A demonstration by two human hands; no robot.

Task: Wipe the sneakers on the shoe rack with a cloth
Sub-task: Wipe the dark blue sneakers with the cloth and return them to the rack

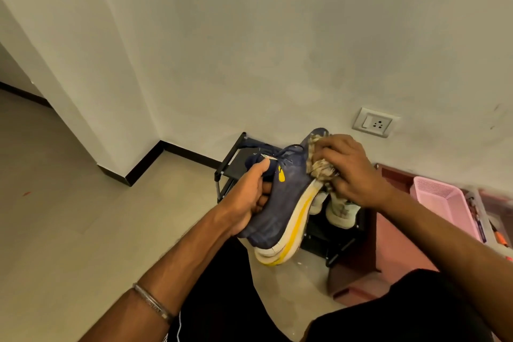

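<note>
Navy sneaker (288, 197), lifted in front of the shoe rack (230, 164), its long axis running heel-near to toe-far. My left hand (249, 200) grips its collar; my right hand (352, 169), nearer the toe, clutches the cloth (319, 166) against the forefoot.

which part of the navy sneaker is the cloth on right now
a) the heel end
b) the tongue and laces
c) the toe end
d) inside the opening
c: the right hand presses the bunched cloth on the toe end of the navy sneaker, while the left hand grips it at the collar.
</note>
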